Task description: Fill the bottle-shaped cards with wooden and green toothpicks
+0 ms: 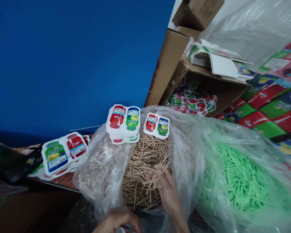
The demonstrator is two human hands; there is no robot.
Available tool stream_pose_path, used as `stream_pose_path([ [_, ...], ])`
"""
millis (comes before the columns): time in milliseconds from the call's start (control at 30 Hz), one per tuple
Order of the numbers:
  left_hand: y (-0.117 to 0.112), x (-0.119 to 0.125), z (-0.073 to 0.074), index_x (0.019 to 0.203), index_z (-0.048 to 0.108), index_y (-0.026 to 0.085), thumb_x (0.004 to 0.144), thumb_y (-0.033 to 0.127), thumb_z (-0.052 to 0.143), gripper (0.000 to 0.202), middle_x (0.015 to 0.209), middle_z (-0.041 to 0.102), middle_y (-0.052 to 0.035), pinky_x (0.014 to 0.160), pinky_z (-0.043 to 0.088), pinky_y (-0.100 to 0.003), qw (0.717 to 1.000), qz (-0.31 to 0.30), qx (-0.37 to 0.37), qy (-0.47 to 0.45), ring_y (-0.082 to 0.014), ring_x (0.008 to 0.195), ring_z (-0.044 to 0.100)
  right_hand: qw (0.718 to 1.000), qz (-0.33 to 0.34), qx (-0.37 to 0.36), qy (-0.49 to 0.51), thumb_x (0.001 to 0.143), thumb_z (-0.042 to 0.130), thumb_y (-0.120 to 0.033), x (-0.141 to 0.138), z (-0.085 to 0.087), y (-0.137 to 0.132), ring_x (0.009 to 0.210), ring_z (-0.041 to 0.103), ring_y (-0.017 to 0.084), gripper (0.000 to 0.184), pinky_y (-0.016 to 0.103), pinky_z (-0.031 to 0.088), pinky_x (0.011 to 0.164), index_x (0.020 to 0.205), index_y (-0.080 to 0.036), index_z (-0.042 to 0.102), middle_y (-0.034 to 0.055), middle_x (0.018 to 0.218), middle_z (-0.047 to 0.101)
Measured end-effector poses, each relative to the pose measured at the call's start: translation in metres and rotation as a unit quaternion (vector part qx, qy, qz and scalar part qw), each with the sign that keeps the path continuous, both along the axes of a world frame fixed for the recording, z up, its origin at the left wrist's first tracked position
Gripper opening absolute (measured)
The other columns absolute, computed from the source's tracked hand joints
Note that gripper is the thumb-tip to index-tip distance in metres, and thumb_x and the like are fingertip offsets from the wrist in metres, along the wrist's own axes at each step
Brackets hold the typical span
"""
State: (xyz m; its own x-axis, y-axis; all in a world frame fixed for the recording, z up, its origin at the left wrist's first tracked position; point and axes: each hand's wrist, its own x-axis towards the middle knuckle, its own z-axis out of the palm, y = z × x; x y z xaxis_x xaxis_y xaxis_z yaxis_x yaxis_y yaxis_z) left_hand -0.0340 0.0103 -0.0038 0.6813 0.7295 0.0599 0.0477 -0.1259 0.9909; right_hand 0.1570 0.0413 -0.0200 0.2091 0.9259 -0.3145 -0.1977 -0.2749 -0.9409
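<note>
My right hand point(165, 187) reaches into an open clear plastic bag point(104, 168) full of small tan wooden sticks point(143, 161). Its fingers are closed round a bunch of those sticks, lifted slightly off the pile. My left hand point(117, 220) is at the bottom edge, curled against the front lip of the bag; its fingers are partly hidden. A stack of white cards printed with red Cola and green Sprite labels point(123, 123) rests on the bag's far rim, with a single such card point(157, 125) beside it.
A second plastic bag holds green sticks point(240, 178) to the right. More label cards point(63, 153) lie at the left. An open cardboard box point(199, 97) behind holds more cards. Printed cartons point(276, 103) stand at right, and a blue wall point(75, 58) is ahead.
</note>
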Motion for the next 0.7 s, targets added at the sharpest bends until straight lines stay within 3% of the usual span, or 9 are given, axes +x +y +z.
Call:
stream_pose_path([
  [100, 0.003, 0.006, 0.004, 0.081, 0.072, 0.018, 0.089, 0.054, 0.036, 0.052, 0.076, 0.076, -0.0098, 0.068, 0.049, -0.021, 0.999, -0.001, 0.043, -0.018, -0.0173, 0.073, 0.070, 0.994, 0.080, -0.029, 0.070, 0.077, 0.054, -0.053, -0.001, 0.002, -0.013, 0.093, 0.066, 0.029, 0.036, 0.043, 0.054, 0.072, 0.092, -0.020, 0.058, 0.0121, 0.104, 0.069],
  [200, 0.006, 0.008, 0.010, 0.081, 0.070, 0.018, 0.088, 0.038, 0.050, 0.029, 0.079, 0.074, -0.0068, 0.069, 0.048, -0.020, 0.999, 0.025, 0.013, 0.027, -0.0156, 0.074, 0.068, 0.985, 0.130, -0.046, 0.101, 0.078, 0.055, -0.051, 0.002, 0.002, -0.024, 0.098, 0.064, 0.027, 0.034, 0.043, 0.052, 0.079, 0.092, -0.020, 0.061, 0.0092, 0.107, 0.069],
  [333, 0.010, 0.012, 0.008, 0.093, 0.070, 0.021, 0.087, 0.031, 0.053, 0.020, 0.125, 0.060, -0.0089, 0.092, 0.044, -0.028, 0.991, 0.101, 0.000, 0.091, -0.0218, 0.110, 0.057, 0.985, 0.166, -0.032, 0.013, 0.076, 0.058, -0.053, 0.009, -0.004, -0.025, 0.089, 0.066, 0.024, 0.036, 0.038, 0.050, 0.081, 0.088, -0.020, 0.064, 0.0049, 0.090, 0.072],
  [467, 0.007, 0.024, -0.013, 0.102, 0.067, 0.023, 0.085, 0.022, 0.054, 0.021, 0.136, 0.052, -0.0070, 0.105, 0.035, -0.038, 0.974, 0.118, 0.122, 0.152, -0.0242, 0.128, 0.041, 0.994, 0.096, -0.027, 0.054, 0.074, 0.060, -0.053, 0.007, -0.011, -0.015, 0.086, 0.066, 0.024, 0.036, 0.037, 0.050, 0.077, 0.087, -0.020, 0.063, 0.0050, 0.086, 0.071],
  [567, -0.004, 0.036, -0.036, 0.096, 0.066, 0.020, 0.083, 0.013, 0.053, 0.019, 0.136, 0.052, -0.0094, 0.103, 0.038, -0.038, 0.958, 0.119, 0.208, 0.156, -0.0234, 0.128, 0.041, 0.990, 0.028, -0.023, 0.136, 0.067, 0.067, -0.052, 0.000, -0.014, -0.011, 0.082, 0.067, 0.025, 0.037, 0.039, 0.050, 0.075, 0.087, -0.021, 0.063, 0.0060, 0.082, 0.071],
  [700, -0.018, 0.048, -0.058, 0.084, 0.061, 0.017, 0.081, 0.005, 0.045, 0.020, 0.143, 0.042, -0.0114, 0.104, 0.037, -0.038, 0.938, 0.140, 0.291, 0.126, -0.0242, 0.134, 0.030, 0.978, -0.031, 0.004, 0.206, 0.064, 0.073, -0.045, -0.009, -0.012, -0.012, 0.066, 0.063, 0.019, 0.027, 0.034, 0.049, 0.068, 0.077, -0.023, 0.065, -0.0010, 0.065, 0.064],
])
